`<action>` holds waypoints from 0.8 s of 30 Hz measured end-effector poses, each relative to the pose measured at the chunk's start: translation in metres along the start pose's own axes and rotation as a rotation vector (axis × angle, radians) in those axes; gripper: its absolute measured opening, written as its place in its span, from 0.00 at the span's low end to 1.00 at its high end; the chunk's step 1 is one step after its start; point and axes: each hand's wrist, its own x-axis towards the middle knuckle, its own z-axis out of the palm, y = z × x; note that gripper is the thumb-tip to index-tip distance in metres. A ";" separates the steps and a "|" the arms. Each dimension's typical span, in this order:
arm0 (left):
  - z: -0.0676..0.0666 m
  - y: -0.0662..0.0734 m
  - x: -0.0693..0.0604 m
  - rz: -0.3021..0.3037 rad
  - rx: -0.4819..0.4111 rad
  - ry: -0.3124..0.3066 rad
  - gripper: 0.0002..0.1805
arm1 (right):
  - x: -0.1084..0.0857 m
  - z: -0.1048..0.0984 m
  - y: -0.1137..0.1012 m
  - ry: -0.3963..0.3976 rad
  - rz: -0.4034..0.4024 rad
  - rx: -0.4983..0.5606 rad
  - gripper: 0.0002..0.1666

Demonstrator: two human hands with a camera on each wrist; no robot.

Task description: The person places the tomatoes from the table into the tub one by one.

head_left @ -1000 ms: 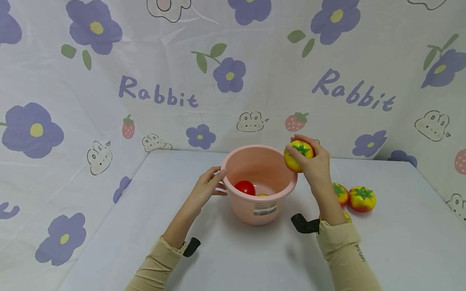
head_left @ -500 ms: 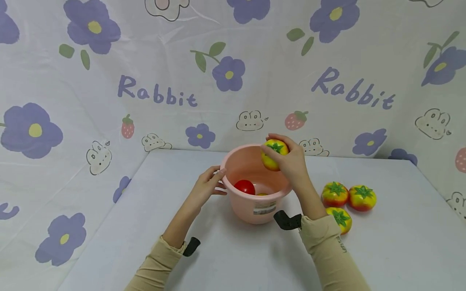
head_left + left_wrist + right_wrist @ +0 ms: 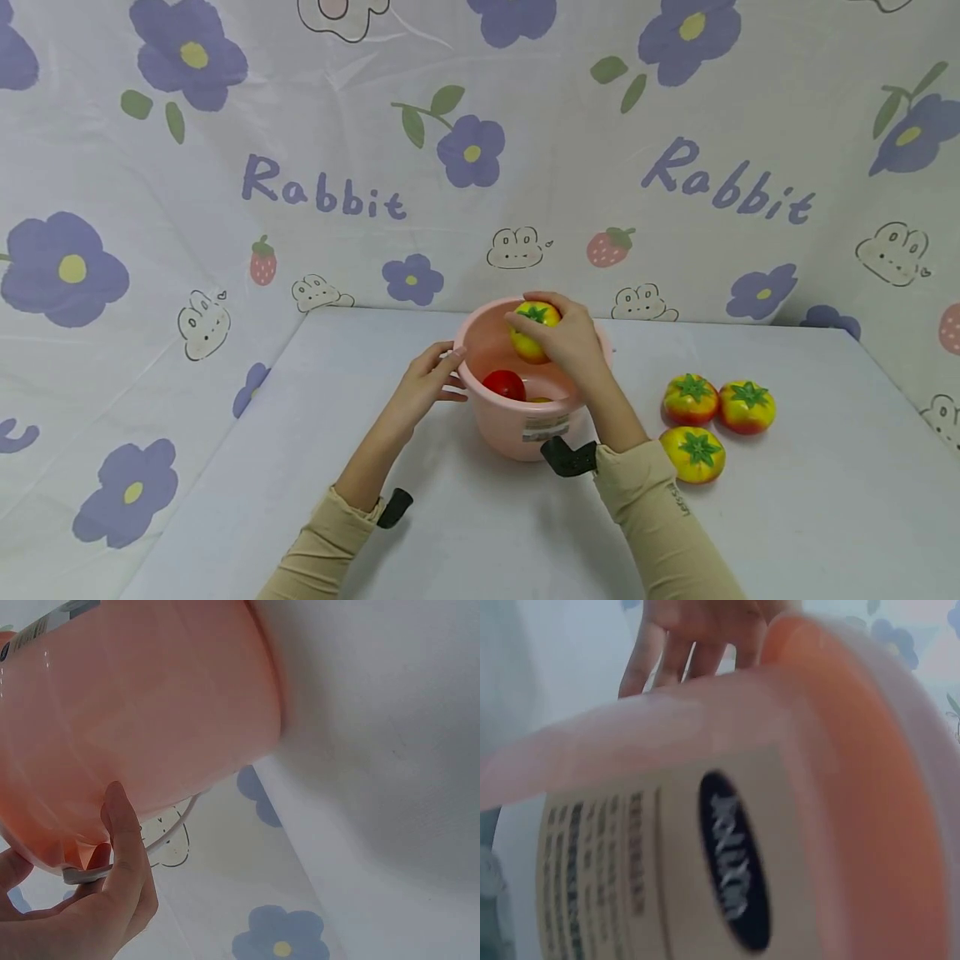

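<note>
In the head view, my left hand (image 3: 425, 387) holds the left rim of a pink plastic bucket (image 3: 525, 433), thumb over the edge. The left wrist view shows its fingers beside the wire handle (image 3: 174, 829) and the bucket wall (image 3: 150, 712). My right hand (image 3: 573, 346) grips a yellow toy tomato (image 3: 534, 350) with a green star-shaped top, inside the bucket's opening. Below it in the bucket lie a smooth red round piece (image 3: 505, 384) and something yellow, mostly hidden by the rim. The right wrist view shows the bucket's label (image 3: 667, 862); the held tomato is out of sight there.
Three more yellow-and-red toy tomatoes stand right of the bucket: a left one (image 3: 690, 400), a right one (image 3: 747, 408) and a near one (image 3: 697, 455), close to my right sleeve (image 3: 645, 492). A flowered cloth (image 3: 330, 250) hangs behind the white table (image 3: 825, 500).
My right hand has carried the tomato leftward from the bucket's right rim, then lower into its opening. My left hand stays on the rim. The three tomatoes on the table have come into fuller view.
</note>
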 end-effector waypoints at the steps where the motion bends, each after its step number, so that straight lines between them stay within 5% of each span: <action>1: 0.000 0.000 0.000 -0.001 0.000 0.000 0.26 | 0.000 0.001 -0.001 0.000 0.021 -0.014 0.34; 6: 0.000 0.000 0.000 0.007 0.004 -0.004 0.27 | 0.001 0.004 -0.003 -0.007 0.084 -0.056 0.35; 20: 0.000 0.000 0.000 -0.001 -0.004 -0.010 0.27 | 0.000 0.009 0.001 -0.087 0.080 -0.172 0.34; 24: 0.000 0.000 0.000 -0.008 -0.007 -0.009 0.27 | 0.000 0.009 0.003 -0.100 0.073 -0.122 0.39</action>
